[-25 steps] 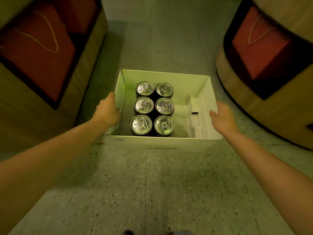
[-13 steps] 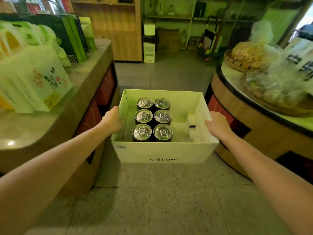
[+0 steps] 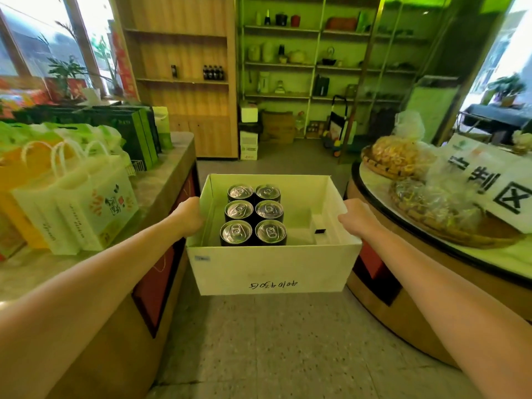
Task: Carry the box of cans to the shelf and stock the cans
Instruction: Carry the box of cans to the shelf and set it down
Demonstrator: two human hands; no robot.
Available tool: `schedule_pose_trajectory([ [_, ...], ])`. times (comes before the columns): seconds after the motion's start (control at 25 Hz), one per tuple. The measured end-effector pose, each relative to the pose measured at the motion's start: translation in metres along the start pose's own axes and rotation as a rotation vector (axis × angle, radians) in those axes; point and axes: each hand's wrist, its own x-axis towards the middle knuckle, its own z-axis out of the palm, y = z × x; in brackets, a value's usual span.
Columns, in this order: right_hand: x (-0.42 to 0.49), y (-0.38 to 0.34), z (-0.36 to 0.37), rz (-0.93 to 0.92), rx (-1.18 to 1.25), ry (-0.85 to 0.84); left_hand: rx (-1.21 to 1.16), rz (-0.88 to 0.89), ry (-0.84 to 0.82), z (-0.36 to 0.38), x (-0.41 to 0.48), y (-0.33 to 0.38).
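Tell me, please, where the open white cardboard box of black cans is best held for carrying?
By its two short side walls, one hand from each side, as the left hand and right hand do on the open white cardboard box. The six black cans sit toward the left, so that side probably weighs more.

Left hand and right hand grip a white box of six cans; wooden shelf, apparently holding bottles, at 11 o'clock.

Fingers of the left hand and right hand hide behind the box walls, whose near wall covers the cans' sides.
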Motion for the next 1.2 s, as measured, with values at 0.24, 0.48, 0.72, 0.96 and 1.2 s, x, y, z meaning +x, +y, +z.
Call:
schedule_pose_trajectory([
  [0.24,0.052,-0.012,0.013,0.015,-0.024,-0.026,0.021,-0.02,-0.031,-0.008,0.054,0.0],
  [0.48,0.159,-0.026,0.019,-0.023,0.003,-0.027,-0.014,-0.056,0.009,-0.011,0.152,0.022],
  [0.72,0.314,-0.04,0.026,-0.065,0.019,-0.058,-0.017,-0.079,0.073,-0.013,0.284,0.058],
  [0.96,0.446,-0.062,0.045,-0.09,0.054,-0.083,-0.053,-0.117,0.128,-0.016,0.406,0.08],
  [1.2,0.584,-0.087,0.088,-0.097,0.077,-0.063,-0.106,-0.13,0.165,-0.009,0.553,0.076],
])
